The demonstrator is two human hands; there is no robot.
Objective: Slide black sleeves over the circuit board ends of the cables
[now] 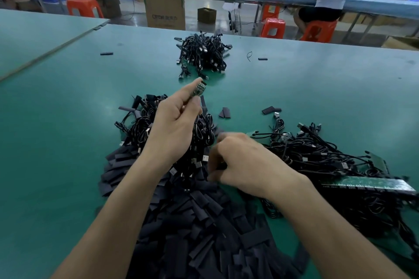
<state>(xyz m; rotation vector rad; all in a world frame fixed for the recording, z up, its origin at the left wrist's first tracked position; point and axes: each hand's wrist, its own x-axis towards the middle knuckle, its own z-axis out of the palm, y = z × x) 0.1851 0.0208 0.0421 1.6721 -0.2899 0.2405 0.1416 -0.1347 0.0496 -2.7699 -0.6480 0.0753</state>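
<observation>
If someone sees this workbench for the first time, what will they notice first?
The left hand holds a small circuit board raised at the centre. Below it, a big heap of black sleeves covers the near table, where the blurred right hand reaches. Tangled cables lie to the right.

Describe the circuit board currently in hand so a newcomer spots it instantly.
On the green table, find the near heap of black sleeves. Just beyond it the left hand pinches a small green circuit board at its fingertips. It is the only board held up off the table, with no sleeve on.
</observation>
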